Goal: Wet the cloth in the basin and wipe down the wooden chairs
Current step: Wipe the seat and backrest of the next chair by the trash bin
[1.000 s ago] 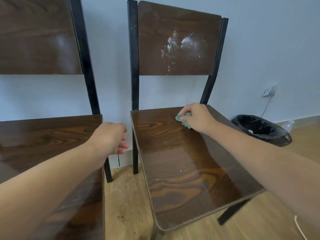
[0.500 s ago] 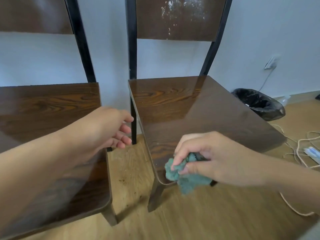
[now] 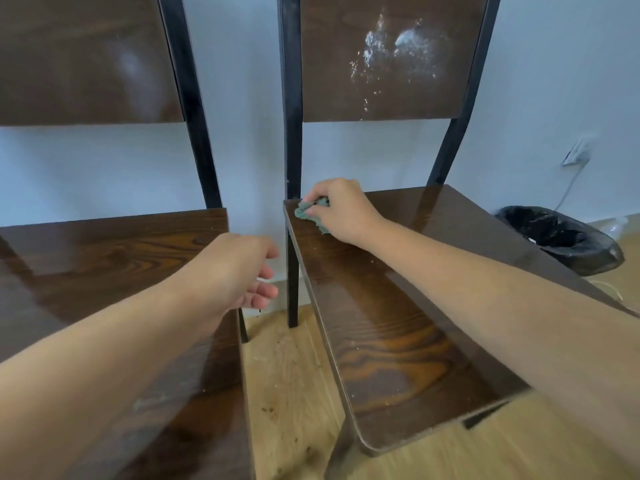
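Two dark wooden chairs with black metal frames stand side by side against the wall. My right hand (image 3: 341, 211) presses a crumpled green cloth (image 3: 306, 212) onto the back left corner of the right chair's seat (image 3: 391, 344). The backrest of that chair (image 3: 381, 57) carries a white dusty smear. My left hand (image 3: 239, 271) hovers over the right edge of the left chair's seat (image 3: 104, 258), fingers loosely curled and holding nothing. No basin is in view.
A bin lined with a black bag (image 3: 561, 239) sits on the floor to the right of the chairs. A wall socket with a plug and cable (image 3: 576, 154) is above it. Wooden floor (image 3: 284, 382) shows in the gap between the chairs.
My right hand has carried the cloth from the seat's front edge back to its rear left corner. The view has tilted up again, showing the backrests. My left hand stays about where it was.
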A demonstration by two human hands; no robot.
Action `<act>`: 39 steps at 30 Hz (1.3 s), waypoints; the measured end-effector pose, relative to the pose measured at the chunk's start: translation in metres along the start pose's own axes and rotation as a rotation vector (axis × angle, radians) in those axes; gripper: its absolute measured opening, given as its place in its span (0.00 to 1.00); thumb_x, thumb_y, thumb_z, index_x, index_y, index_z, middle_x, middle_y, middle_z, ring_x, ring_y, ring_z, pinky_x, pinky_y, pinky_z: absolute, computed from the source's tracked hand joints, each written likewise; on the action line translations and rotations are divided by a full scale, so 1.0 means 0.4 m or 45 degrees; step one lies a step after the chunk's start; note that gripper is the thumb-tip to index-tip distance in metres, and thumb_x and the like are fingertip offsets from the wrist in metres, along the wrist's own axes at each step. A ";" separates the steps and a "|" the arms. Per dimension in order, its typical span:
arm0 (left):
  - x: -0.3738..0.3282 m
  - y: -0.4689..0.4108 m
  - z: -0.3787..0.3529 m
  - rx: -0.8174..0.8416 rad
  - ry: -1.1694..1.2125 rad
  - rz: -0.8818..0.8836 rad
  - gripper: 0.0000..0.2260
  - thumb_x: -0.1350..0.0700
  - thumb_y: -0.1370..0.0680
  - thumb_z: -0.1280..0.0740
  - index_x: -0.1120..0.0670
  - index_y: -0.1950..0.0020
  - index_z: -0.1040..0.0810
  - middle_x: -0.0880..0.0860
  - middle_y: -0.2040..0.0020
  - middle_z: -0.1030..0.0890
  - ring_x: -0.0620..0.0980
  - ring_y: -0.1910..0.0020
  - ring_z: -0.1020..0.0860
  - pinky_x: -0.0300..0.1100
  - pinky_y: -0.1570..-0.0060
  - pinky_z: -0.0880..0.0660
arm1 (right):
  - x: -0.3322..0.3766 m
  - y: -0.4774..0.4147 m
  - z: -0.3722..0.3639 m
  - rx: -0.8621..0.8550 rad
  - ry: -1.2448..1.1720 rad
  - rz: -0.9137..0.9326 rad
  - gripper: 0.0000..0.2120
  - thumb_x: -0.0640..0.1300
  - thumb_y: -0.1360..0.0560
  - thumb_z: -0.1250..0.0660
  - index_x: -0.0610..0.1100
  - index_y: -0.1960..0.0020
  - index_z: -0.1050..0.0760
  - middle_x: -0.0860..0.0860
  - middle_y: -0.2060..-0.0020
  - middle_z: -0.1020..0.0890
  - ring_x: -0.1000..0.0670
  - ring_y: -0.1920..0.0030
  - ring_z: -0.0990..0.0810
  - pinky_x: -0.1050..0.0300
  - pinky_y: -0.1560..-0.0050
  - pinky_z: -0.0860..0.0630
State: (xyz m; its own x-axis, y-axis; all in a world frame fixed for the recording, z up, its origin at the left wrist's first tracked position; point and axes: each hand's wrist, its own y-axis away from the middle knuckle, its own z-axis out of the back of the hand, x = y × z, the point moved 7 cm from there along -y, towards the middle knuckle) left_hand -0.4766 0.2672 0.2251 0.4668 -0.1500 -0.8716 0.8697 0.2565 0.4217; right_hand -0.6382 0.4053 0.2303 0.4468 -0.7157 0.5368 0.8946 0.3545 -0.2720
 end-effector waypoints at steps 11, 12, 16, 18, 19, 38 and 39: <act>0.007 0.024 -0.005 0.050 -0.005 -0.007 0.11 0.59 0.18 0.36 0.60 0.37 0.25 0.63 0.48 0.22 0.59 0.57 0.20 0.46 0.62 0.23 | 0.201 0.587 0.099 0.746 -0.237 0.307 0.09 0.34 0.24 0.30 0.44 0.48 0.15 0.52 0.50 0.19 0.60 0.54 0.22 0.72 0.52 0.30; 0.004 0.025 -0.007 0.052 0.000 -0.012 0.11 0.59 0.18 0.36 0.59 0.37 0.25 0.63 0.48 0.22 0.59 0.57 0.20 0.46 0.61 0.23 | 0.191 0.566 0.130 0.674 -0.231 0.296 0.08 0.36 0.24 0.29 0.46 0.49 0.15 0.55 0.51 0.19 0.59 0.53 0.21 0.71 0.52 0.28; -0.006 0.024 -0.030 0.031 -0.012 0.019 0.13 0.59 0.18 0.36 0.60 0.35 0.25 0.63 0.45 0.22 0.59 0.55 0.21 0.45 0.61 0.23 | 0.058 0.301 0.217 0.153 -0.066 0.074 0.06 0.44 0.24 0.27 0.54 0.50 0.16 0.60 0.51 0.17 0.59 0.49 0.20 0.63 0.51 0.24; -0.004 0.025 -0.053 0.018 -0.009 0.063 0.13 0.60 0.18 0.35 0.61 0.34 0.25 0.63 0.47 0.23 0.58 0.56 0.22 0.43 0.63 0.25 | -0.044 0.173 0.215 -0.026 0.045 -0.084 0.06 0.42 0.23 0.28 0.49 0.47 0.16 0.54 0.48 0.17 0.55 0.47 0.21 0.61 0.48 0.23; -0.002 0.028 -0.068 0.024 -0.003 0.078 0.13 0.60 0.18 0.35 0.61 0.35 0.25 0.62 0.50 0.24 0.57 0.58 0.22 0.43 0.64 0.26 | -0.092 0.135 0.203 -0.075 0.088 -0.156 0.06 0.42 0.22 0.29 0.46 0.46 0.16 0.51 0.45 0.17 0.54 0.46 0.22 0.58 0.45 0.23; 0.082 0.105 -0.063 0.211 -0.020 0.109 0.11 0.59 0.20 0.34 0.63 0.41 0.24 0.60 0.58 0.26 0.55 0.69 0.25 0.44 0.71 0.30 | 0.190 0.706 0.125 0.716 -0.329 0.090 0.09 0.37 0.24 0.29 0.49 0.48 0.16 0.56 0.50 0.20 0.53 0.51 0.19 0.62 0.50 0.24; 0.080 0.103 -0.063 0.216 -0.025 0.105 0.10 0.59 0.20 0.34 0.63 0.41 0.24 0.60 0.58 0.26 0.54 0.70 0.25 0.44 0.71 0.30 | 0.191 0.701 0.129 0.729 -0.350 0.070 0.09 0.37 0.23 0.29 0.49 0.48 0.17 0.55 0.50 0.21 0.52 0.50 0.20 0.59 0.49 0.24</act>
State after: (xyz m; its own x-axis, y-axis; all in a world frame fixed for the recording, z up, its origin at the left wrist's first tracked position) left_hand -0.4300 0.2970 0.2084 0.5395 -0.1541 -0.8278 0.8420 0.1040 0.5294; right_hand -0.3531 0.4812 0.2361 0.4090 -0.5336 0.7403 0.6968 0.7064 0.1242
